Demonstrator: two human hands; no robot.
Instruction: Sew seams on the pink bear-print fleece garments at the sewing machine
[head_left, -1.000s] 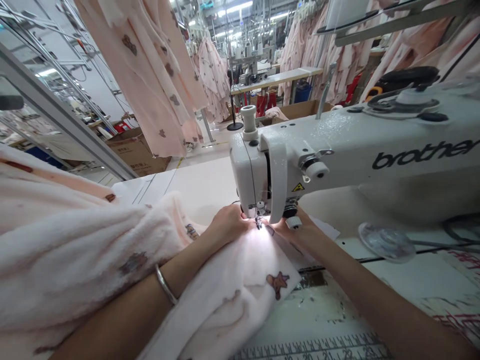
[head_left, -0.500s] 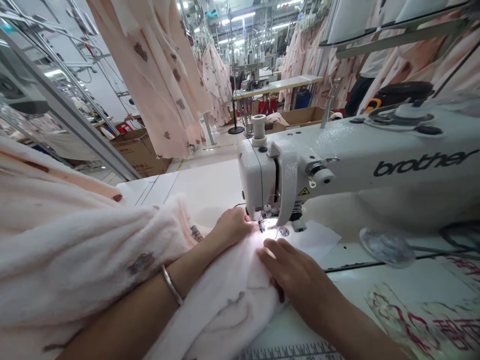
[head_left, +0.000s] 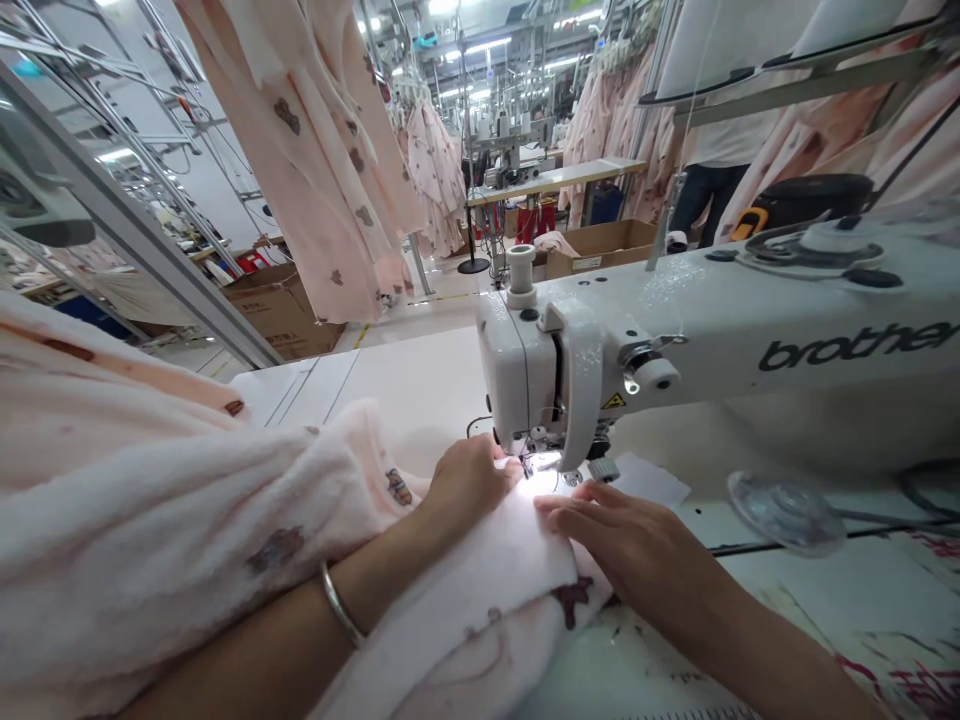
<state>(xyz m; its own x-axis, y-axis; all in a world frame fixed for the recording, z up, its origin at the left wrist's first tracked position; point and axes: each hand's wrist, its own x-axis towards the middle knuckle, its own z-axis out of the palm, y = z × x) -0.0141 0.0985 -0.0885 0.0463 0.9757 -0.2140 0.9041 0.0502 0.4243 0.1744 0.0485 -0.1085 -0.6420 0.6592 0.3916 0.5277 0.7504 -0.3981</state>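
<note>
Pale pink fleece fabric (head_left: 487,570) with brown bear prints lies under the needle area of a white sewing machine (head_left: 517,380). My left hand (head_left: 469,475), with a silver bangle at its wrist, is closed on the fabric just left of the presser foot (head_left: 529,465). Its fingertips are partly hidden by the machine head. My right hand (head_left: 622,525) lies at the fabric's right side, fingers stretched out and their tips resting on it near the lit needle plate. More of the fleece is bunched over my left forearm.
Similar printed garments hang from a rack (head_left: 322,180) ahead. Cardboard boxes (head_left: 277,310) stand on the floor behind the table. A clear plastic dish-shaped piece (head_left: 787,512) sits right of the needle. Thread cones (head_left: 735,50) stand above the machine; a person (head_left: 709,180) is behind it.
My right hand has shifted slightly right and its fingers have straightened. The fabric beside it lies flatter, with a dark print now showing by its edge. My left hand stays beside the presser foot.
</note>
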